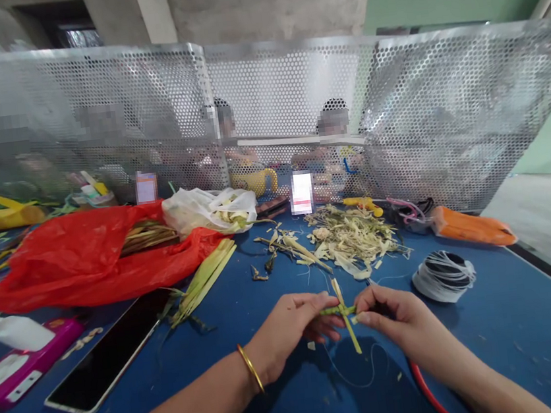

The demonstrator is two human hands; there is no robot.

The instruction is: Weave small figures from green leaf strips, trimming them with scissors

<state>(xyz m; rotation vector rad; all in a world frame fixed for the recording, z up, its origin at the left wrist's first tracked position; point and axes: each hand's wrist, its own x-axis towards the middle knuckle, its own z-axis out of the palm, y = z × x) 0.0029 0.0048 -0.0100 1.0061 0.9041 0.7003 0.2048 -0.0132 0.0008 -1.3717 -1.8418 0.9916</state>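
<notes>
Between my hands is a small cross of green and yellow plant strips (353,337), held just above the blue tabletop. My left hand (303,322), with a gold bangle at the wrist, pinches the left arm of the cross. The fingertips of my right hand (392,312) close on its right end. One pale strip runs up and down through the middle, its lower end hanging free. A thin clear thread (360,386) loops below the hands. Beyond them lies a heap of shredded plant scraps (358,237).
A spool of white cord (443,277) stands right, near an orange packet (471,225). Left are a bundle of strips (204,277), a red plastic bag (83,261), a phone (110,354) and a magenta power strip (25,367). A perforated metal screen (286,86) stands behind, with people beyond.
</notes>
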